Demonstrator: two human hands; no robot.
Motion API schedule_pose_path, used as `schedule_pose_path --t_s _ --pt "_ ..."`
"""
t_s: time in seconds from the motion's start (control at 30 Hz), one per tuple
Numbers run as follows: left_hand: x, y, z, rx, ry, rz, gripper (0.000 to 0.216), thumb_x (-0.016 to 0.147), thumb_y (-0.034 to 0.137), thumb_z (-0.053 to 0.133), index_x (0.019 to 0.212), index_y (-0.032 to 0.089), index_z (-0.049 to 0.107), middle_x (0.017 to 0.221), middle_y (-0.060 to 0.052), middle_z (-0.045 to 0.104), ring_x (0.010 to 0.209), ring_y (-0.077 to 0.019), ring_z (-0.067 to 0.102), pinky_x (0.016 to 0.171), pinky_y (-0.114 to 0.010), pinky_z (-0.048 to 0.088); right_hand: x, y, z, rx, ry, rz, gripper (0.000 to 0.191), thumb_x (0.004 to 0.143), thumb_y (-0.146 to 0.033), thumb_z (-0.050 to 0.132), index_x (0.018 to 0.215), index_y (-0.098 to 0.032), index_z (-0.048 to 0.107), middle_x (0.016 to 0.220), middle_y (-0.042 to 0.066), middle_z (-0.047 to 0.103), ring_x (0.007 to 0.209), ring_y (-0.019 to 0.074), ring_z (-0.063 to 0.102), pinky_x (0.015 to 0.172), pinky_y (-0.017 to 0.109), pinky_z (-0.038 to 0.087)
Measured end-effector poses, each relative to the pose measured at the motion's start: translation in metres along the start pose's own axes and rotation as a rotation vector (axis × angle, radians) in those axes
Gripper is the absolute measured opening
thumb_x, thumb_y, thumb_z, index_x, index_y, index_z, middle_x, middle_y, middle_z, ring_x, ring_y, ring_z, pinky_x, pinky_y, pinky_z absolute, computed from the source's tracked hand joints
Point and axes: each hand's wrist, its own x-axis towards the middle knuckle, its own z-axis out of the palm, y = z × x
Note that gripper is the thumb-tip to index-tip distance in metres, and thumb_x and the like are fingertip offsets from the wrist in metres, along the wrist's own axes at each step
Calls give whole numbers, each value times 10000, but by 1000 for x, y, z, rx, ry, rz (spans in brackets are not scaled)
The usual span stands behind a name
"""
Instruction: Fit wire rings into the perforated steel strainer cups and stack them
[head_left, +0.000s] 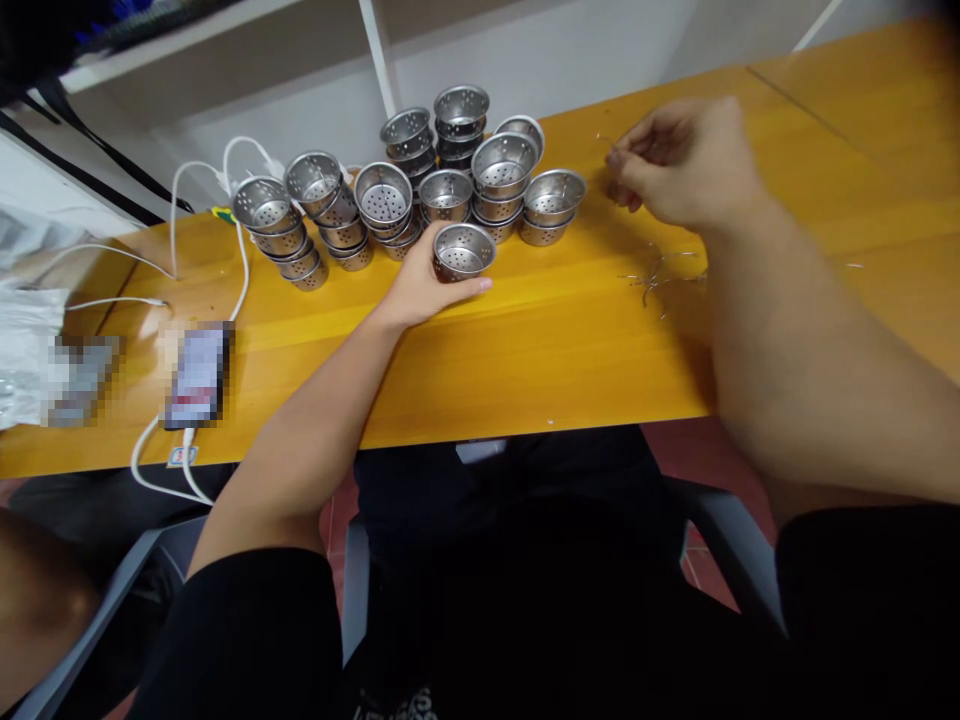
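Note:
My left hand (pixel 420 282) is wrapped round a small perforated metal strainer basket (pixel 465 250), its thumb along the near side and the basket's mouth facing up. Off to the right, my right hand (pixel 679 165) is raised over the table with its fingers pinched together. A thin metal wire (pixel 604 138) sticks out past those fingertips; most of it is hidden and slightly blurred. Below that hand several bent thin wires (pixel 651 280) lie loose on the table. Behind the held basket stand several stacks of like strainer baskets (pixel 506 165), some leaning.
The yellow wooden table (pixel 525 370) meets a white shelf unit (pixel 315 90) at the back. On the left lie a phone (pixel 199 375) with a white cable (pixel 246 260) and a plastic bag (pixel 30 350). Another person's bare limb (pixel 45 620) shows at lower left.

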Motion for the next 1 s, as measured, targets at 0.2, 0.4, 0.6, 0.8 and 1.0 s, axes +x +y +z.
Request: schedule_pose_path --t_s 0.2,0.4,0.6,0.8,1.0 --pt "1 -8 4 25 35 49 1210 864 1015 950 1726 302 490 1640 -161 704 1562 -388 774 1408 -656 614 28 38 28 286 60 -302 745 847 -858 1152 1048 -186 903 708 91 751 473 90 560 510 354 419" --pt "1 -7 11 -42 -6 25 1141 973 1032 820 1773 336 399 1673 -159 666 1538 -351 775 1371 -626 638 9 19 53 313 34 -432 831 891 -1046 1000 1114 -247 957 901 142 827 665 171 614 622 388 490" --pt "1 -2 13 23 66 58 1120 919 989 925 1702 317 489 1659 -157 672 1587 -374 736 1431 -655 589 -25 -12 76 337 -112 -455 558 1050 -787 1030 1216 -259 965 862 85 788 646 180 600 592 371 503" --pt "2 -6 13 35 29 29 1208 868 992 971 1718 308 452 1594 -133 702 1547 -375 760 1420 -668 585 -43 -29 77 272 -177 -384 580 1015 -867 1015 1088 -301 910 826 49 728 683 202 556 634 402 545" --pt "2 -2 15 -9 53 -33 1151 916 1025 885 1729 306 501 1663 -178 707 1552 -385 769 1390 -673 632 -50 -38 74 325 -223 -323 565 941 -894 1038 1040 -360 883 823 57 721 763 259 559 695 484 573"
